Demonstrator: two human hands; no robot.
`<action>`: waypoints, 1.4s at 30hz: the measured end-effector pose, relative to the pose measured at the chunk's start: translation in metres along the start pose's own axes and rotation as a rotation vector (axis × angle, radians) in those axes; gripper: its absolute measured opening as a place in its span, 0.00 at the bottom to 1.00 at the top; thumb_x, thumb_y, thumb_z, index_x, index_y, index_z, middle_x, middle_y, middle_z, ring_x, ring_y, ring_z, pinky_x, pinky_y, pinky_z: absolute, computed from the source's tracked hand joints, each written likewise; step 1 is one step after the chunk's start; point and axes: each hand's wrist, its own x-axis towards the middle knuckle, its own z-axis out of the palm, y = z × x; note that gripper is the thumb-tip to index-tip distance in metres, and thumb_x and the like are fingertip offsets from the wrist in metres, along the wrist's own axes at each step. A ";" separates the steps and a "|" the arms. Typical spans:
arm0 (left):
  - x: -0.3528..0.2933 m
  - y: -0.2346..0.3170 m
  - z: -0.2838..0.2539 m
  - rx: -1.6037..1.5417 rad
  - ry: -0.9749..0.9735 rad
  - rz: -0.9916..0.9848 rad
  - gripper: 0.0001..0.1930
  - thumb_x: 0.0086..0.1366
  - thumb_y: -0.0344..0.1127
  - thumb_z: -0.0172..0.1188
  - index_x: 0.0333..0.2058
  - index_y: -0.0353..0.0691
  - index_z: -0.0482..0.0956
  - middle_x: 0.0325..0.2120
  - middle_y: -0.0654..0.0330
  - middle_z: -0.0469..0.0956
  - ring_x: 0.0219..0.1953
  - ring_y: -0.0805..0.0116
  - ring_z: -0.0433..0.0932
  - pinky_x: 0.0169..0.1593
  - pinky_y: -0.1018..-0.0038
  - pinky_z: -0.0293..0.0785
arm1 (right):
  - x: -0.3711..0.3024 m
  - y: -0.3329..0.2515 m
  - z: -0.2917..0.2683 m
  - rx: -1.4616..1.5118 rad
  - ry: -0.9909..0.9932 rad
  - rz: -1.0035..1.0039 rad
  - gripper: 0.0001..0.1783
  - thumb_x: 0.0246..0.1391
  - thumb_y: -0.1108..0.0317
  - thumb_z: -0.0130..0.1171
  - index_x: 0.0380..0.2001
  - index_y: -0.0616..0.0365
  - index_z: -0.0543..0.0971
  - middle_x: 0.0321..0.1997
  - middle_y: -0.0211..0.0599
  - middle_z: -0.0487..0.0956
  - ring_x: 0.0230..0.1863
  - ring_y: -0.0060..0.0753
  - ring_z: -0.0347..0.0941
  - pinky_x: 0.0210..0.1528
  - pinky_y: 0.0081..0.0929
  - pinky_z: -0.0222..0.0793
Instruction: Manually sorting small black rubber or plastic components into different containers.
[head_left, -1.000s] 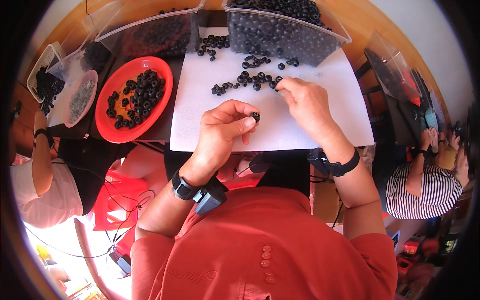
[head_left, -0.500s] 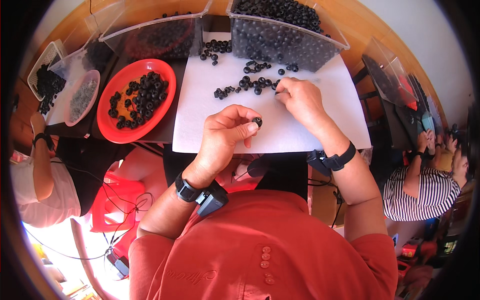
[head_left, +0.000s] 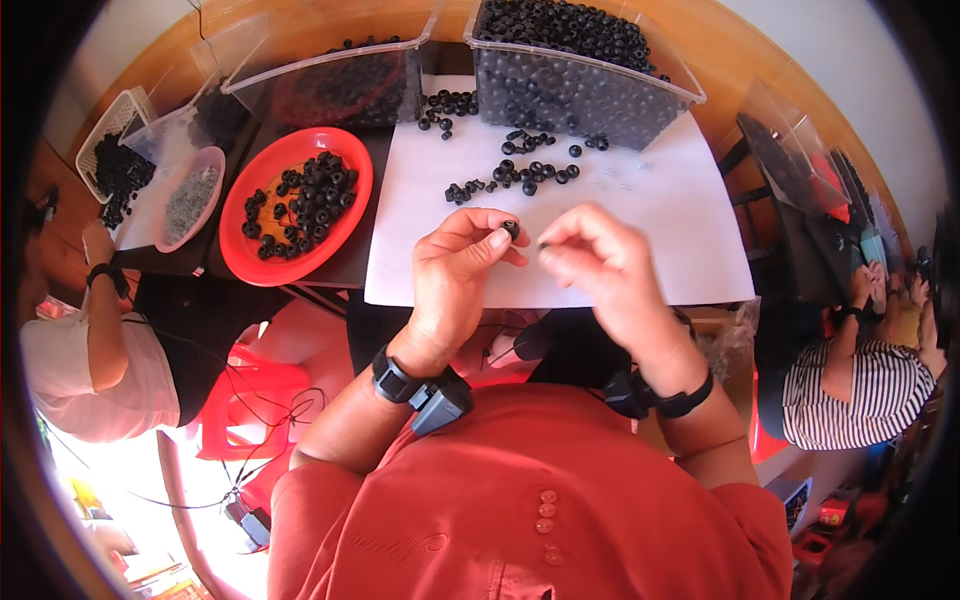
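Observation:
My left hand pinches a round black bead-like piece with a hole in it, between thumb and fingertips above the white sheet. Close by on its right is my right hand, slightly blurred, its thumb and fingers closed on a small black piece whose kind I cannot make out. The two pieces are apart. Beyond my hands, loose black round pieces lie on the sheet, with smaller black pieces at their left end.
A clear bin full of black pieces stands on the sheet's far side; another clear bin is left of it. A red plate holds more black pieces. Beside it sits a pink tray. Co-workers sit at left and right.
My right hand has come back from the loose pieces toward my left hand, now with a small black piece in its fingertips. The left hand still holds its round piece.

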 end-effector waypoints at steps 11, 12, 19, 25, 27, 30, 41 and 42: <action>-0.004 0.028 0.006 -0.014 0.154 0.034 0.08 0.71 0.30 0.57 0.45 0.32 0.78 0.40 0.50 0.83 0.43 0.61 0.82 0.51 0.68 0.78 | 0.006 0.023 0.072 0.054 0.002 -0.200 0.06 0.52 0.79 0.62 0.34 0.62 0.77 0.30 0.36 0.80 0.31 0.31 0.78 0.34 0.30 0.73; -0.004 0.027 0.005 0.024 0.163 0.049 0.09 0.71 0.31 0.57 0.45 0.32 0.77 0.40 0.49 0.83 0.44 0.60 0.82 0.52 0.67 0.78 | 0.006 0.027 0.074 -0.132 0.027 -0.339 0.06 0.51 0.80 0.61 0.33 0.61 0.76 0.30 0.38 0.79 0.30 0.37 0.78 0.32 0.33 0.73; -0.006 0.016 0.000 -0.091 0.191 0.003 0.08 0.70 0.28 0.58 0.44 0.32 0.78 0.36 0.53 0.83 0.38 0.66 0.81 0.46 0.72 0.77 | 0.001 0.032 0.071 -0.537 0.002 -0.532 0.08 0.50 0.78 0.60 0.33 0.59 0.72 0.29 0.40 0.73 0.28 0.49 0.76 0.28 0.42 0.71; -0.001 0.006 -0.006 -0.117 0.214 -0.019 0.08 0.69 0.27 0.59 0.45 0.31 0.78 0.34 0.56 0.81 0.34 0.68 0.80 0.42 0.74 0.77 | 0.005 0.021 0.051 -0.499 0.079 -0.465 0.06 0.57 0.72 0.62 0.37 0.54 0.76 0.32 0.42 0.78 0.30 0.51 0.77 0.29 0.41 0.71; -0.001 0.004 -0.012 -0.070 0.078 0.012 0.08 0.69 0.26 0.59 0.45 0.30 0.78 0.34 0.57 0.81 0.33 0.69 0.79 0.38 0.74 0.77 | 0.014 0.010 0.036 -0.345 0.098 -0.340 0.04 0.59 0.73 0.61 0.37 0.59 0.76 0.29 0.40 0.79 0.28 0.38 0.77 0.31 0.32 0.71; -0.001 0.004 -0.009 -0.004 0.057 -0.018 0.08 0.69 0.25 0.58 0.45 0.29 0.78 0.34 0.56 0.80 0.33 0.70 0.78 0.34 0.74 0.76 | 0.035 0.008 0.023 -0.233 0.070 -0.252 0.03 0.61 0.75 0.59 0.37 0.62 0.76 0.28 0.35 0.78 0.27 0.26 0.74 0.30 0.26 0.69; -0.002 0.001 -0.013 0.050 0.047 -0.020 0.10 0.70 0.24 0.56 0.48 0.28 0.77 0.35 0.56 0.80 0.35 0.68 0.79 0.35 0.73 0.76 | 0.043 0.021 0.023 0.024 -0.017 -0.042 0.02 0.63 0.75 0.57 0.37 0.61 0.78 0.29 0.27 0.78 0.27 0.16 0.69 0.30 0.17 0.67; -0.002 0.001 -0.014 0.055 0.045 -0.026 0.10 0.70 0.24 0.56 0.48 0.28 0.77 0.35 0.56 0.80 0.34 0.68 0.79 0.34 0.73 0.76 | 0.043 0.022 0.023 0.020 -0.016 -0.054 0.02 0.62 0.75 0.58 0.37 0.61 0.78 0.29 0.27 0.78 0.27 0.16 0.69 0.30 0.17 0.67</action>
